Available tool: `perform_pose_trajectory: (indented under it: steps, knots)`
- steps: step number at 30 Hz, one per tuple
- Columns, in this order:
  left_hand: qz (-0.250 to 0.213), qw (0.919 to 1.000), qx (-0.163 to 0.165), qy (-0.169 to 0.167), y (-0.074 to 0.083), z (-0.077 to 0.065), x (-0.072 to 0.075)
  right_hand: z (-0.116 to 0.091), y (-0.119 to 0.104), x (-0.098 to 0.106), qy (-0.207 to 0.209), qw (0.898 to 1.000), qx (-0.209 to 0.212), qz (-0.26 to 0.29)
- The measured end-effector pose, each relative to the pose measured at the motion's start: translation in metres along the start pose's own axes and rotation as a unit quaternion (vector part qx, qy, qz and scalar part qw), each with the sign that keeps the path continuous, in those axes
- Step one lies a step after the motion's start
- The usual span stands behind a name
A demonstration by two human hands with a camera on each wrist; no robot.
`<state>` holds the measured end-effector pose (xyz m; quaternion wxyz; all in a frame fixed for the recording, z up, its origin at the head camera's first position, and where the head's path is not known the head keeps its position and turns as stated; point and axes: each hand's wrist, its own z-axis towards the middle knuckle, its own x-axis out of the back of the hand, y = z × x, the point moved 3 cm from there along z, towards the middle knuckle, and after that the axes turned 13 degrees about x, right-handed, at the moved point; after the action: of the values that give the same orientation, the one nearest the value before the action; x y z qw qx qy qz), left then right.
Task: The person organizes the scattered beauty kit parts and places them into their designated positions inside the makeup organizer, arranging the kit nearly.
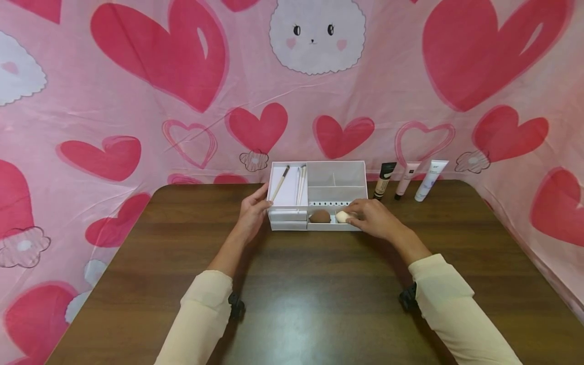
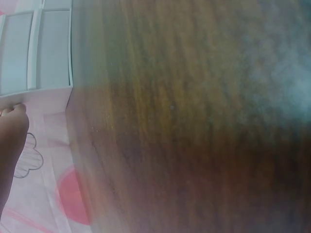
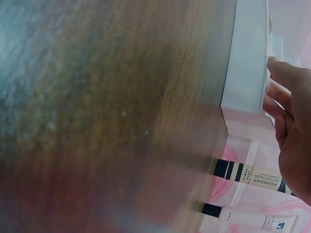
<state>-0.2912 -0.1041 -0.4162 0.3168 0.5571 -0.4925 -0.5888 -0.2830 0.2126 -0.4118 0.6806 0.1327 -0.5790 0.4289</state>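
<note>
A white desktop organizer (image 1: pixel 337 227) stands near the table's back edge. My left hand (image 1: pixel 252 210) rests against its left side, the thumb at the front corner; in the left wrist view the fingertips (image 2: pixel 19 108) touch the side wall. Over the front right compartment, my right hand (image 1: pixel 376 217) pinches a cream makeup sponge (image 1: pixel 342 217) between thumb and fingers. Left of it in that compartment lies a brown makeup sponge (image 1: pixel 320 217). Several makeup brushes (image 1: pixel 280 182) lie in the organizer's upper left section. From the right wrist, the right hand (image 3: pixel 294 126) reaches over the organizer's front wall (image 3: pixel 246 58).
To the organizer's right stand a black-and-beige tube (image 1: pixel 384 181), a pink tube (image 1: pixel 407 180) and a white tube (image 1: pixel 431 180). Two small drawers (image 1: pixel 289 220) sit at the organizer's front left. Behind the wooden table (image 1: pixel 292 304) hangs a pink heart-patterned cloth (image 1: pixel 205 91).
</note>
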Motion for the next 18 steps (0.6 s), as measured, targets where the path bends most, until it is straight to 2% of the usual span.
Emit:
perform_pose_trajectory:
  steps: [11, 18]
  knots:
    - [-0.001, 1.0, -0.004, 0.001, -0.0002, 0.001, 0.0003, 0.0007, 0.0002, -0.0001, 0.002, 1.0, 0.003, 0.003]
    - [-0.009, 1.0, -0.002, 0.002, -0.0011, -0.0004, 0.0004, -0.0022, -0.0005, 0.0039, 0.024, 0.999, -0.008, 0.035]
